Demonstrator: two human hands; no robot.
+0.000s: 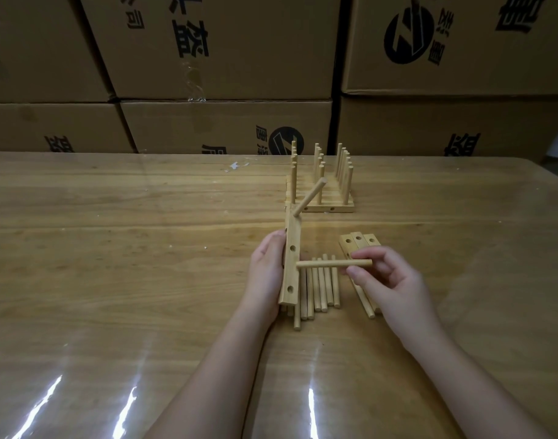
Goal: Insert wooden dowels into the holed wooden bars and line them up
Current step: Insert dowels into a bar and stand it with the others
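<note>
My left hand (266, 274) grips a holed wooden bar (291, 264) on its edge, holes facing right. One dowel (309, 198) sticks out of the bar's far hole at a slant. My right hand (385, 280) pinches a second dowel (333, 264) held level, its left tip at the bar's face between two open holes. Several loose dowels (319, 286) lie on the table under it. A few spare holed bars (358, 245) lie partly beneath my right hand. Finished bars with upright dowels (320, 185) stand in a row farther back.
The wooden table (113, 248) carries a glossy transparent cover with glare near the front edge. Stacked cardboard boxes (224, 58) form a wall behind the table's far edge. A small white scrap (235, 166) lies near the back.
</note>
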